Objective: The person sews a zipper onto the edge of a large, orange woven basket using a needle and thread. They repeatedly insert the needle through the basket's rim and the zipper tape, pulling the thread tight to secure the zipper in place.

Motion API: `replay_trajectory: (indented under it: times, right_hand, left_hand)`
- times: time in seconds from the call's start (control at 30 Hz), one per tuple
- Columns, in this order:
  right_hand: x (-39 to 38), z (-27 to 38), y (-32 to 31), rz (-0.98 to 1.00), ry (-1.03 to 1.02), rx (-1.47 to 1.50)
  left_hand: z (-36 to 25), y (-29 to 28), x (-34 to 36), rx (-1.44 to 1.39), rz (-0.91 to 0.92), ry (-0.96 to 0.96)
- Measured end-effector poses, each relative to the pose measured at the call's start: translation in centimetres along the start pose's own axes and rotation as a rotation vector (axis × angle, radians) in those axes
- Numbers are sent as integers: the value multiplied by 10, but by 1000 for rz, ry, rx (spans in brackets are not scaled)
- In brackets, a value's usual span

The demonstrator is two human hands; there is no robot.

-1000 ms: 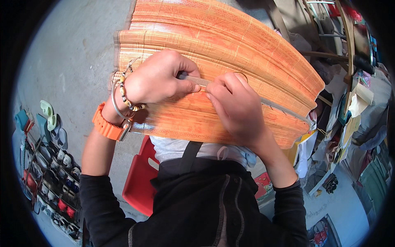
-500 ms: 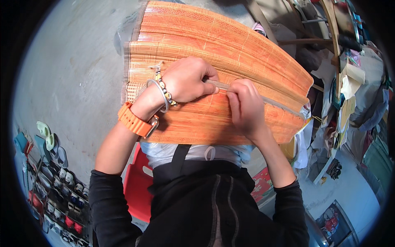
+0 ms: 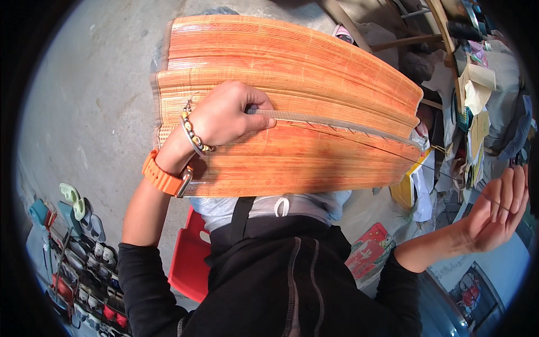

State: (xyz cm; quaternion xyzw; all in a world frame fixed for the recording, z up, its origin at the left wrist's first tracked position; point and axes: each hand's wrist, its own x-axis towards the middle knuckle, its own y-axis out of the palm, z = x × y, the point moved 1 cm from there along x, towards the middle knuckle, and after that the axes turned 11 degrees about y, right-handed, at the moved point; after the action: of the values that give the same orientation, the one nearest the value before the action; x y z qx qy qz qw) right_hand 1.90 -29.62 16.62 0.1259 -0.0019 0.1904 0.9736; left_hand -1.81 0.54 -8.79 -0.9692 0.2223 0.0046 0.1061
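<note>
A glossy orange woven mat (image 3: pixel 292 163), folded lengthwise, lies across my lap. A grey-brown edging strip (image 3: pixel 337 122) runs along its fold, with slanting dark stitches on its right part. My left hand (image 3: pixel 227 115) is closed on the strip, pinching its left end between thumb and forefinger. From near that pinch a dark thread (image 3: pixel 387 147) stretches taut to the right, past the mat's edge. My right hand (image 3: pixel 497 210) is far out at the right, raised, fingers drawn together on the thread. Whether it also holds a needle cannot be made out.
A red plastic chair (image 3: pixel 191 258) is under me. Shoe racks (image 3: pixel 92 269) stand at the lower left on the concrete floor (image 3: pixel 95 101). Cloth scraps and papers (image 3: pixel 477 112) crowd the right side, near wooden bars (image 3: pixel 407 42). A red patterned board (image 3: pixel 370 250) lies below the mat.
My right hand has moved from the strip far out to the right, drawing the thread long. My left hand, still pinching the strip, has shifted slightly left with the mat.
</note>
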Motion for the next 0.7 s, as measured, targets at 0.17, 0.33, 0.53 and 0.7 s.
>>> replay_trajectory:
  times: [0.17, 0.33, 0.53, 0.7]
  right_hand:
    - [6, -27, 19, -17, -44, -151]
    - [-3, -148, 53, 29, 141, -702]
    - [-15, -222, 67, 105, 148, -979]
    - [-14, -232, 67, 98, 2, -1028]
  left_hand:
    - [-11, -6, -5, 158, -11, -43]
    - [-10, -10, -11, 136, 23, -66]
    - [-10, -13, -8, -42, 90, -150]
    - [-8, -15, -9, -36, 88, -149]
